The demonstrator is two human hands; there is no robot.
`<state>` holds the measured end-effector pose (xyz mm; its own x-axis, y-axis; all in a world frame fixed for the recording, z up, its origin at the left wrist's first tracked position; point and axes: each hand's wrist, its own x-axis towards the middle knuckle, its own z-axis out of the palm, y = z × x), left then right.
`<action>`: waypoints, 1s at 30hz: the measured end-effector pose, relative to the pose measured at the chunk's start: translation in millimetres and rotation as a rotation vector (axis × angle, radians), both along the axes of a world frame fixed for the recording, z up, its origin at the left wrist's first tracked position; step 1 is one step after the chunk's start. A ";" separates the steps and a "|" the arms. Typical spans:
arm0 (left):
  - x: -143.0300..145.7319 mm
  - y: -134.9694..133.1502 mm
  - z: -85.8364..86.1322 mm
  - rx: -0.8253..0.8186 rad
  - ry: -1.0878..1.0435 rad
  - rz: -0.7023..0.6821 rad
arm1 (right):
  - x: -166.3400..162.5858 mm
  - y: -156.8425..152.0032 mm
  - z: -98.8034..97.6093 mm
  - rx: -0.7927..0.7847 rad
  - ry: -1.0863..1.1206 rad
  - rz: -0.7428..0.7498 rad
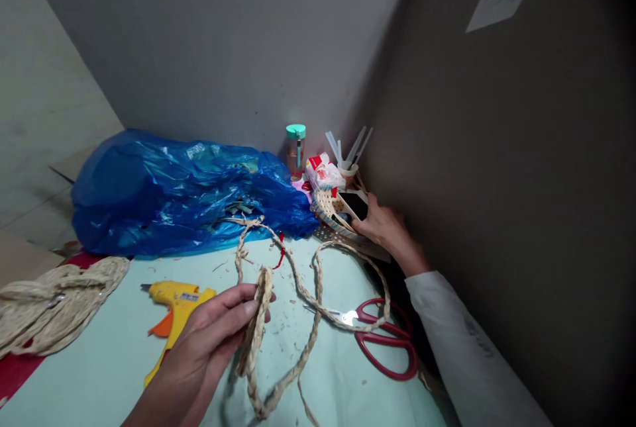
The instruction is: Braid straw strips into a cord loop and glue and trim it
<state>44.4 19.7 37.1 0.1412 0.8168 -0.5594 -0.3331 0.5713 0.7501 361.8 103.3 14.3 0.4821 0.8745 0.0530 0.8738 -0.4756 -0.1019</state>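
Note:
My left hand [218,328] pinches a braided straw cord [258,321], folded into a flat bundle, between thumb and fingers. From the bundle the cord trails in loose loops across the table, one loop lying over the red-handled scissors [382,337]. At the back right my right hand [380,222] grips a smartphone [354,204] with a dark screen and pale edge, over a small woven basket [325,205]. The phone hides part of the basket's inside. Left of my left hand lies a yellow glue gun [179,301] with an orange trigger.
A blue plastic bag [189,195] fills the back left. Behind the basket stand a jar with a turquoise lid [295,132] and a cup of glue sticks [349,172], near a red-and-white packet [322,170]. Straw bundles [64,301] lie far left. Grey walls close the back and right.

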 end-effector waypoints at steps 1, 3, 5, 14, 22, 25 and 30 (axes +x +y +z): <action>0.0 -0.4 0.4 -0.008 0.004 0.008 | -0.3 2.0 1.4 0.012 0.000 -0.010; -0.4 -0.4 1.4 -0.024 0.012 0.009 | -0.1 5.9 6.1 0.041 0.001 -0.020; -0.9 0.5 2.4 -0.035 0.009 -0.006 | 1.1 9.8 12.9 0.075 0.008 -0.014; -5.1 3.4 -3.8 -0.051 -0.019 -0.029 | -1.0 37.1 34.0 0.201 0.173 0.099; -0.9 3.7 1.8 -0.017 -0.059 -0.083 | -37.3 41.6 -2.7 0.213 0.182 0.181; 1.8 1.2 5.5 -0.021 -0.036 -0.074 | -38.7 37.9 -12.8 0.212 0.161 0.189; 5.3 -0.3 9.5 -0.038 -0.017 -0.066 | -27.8 27.5 -20.4 0.228 0.168 0.196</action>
<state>49.7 19.4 46.6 0.2034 0.7839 -0.5867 -0.3064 0.6201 0.7222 334.0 130.9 -6.1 0.3247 0.9262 0.1918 0.9083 -0.2488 -0.3363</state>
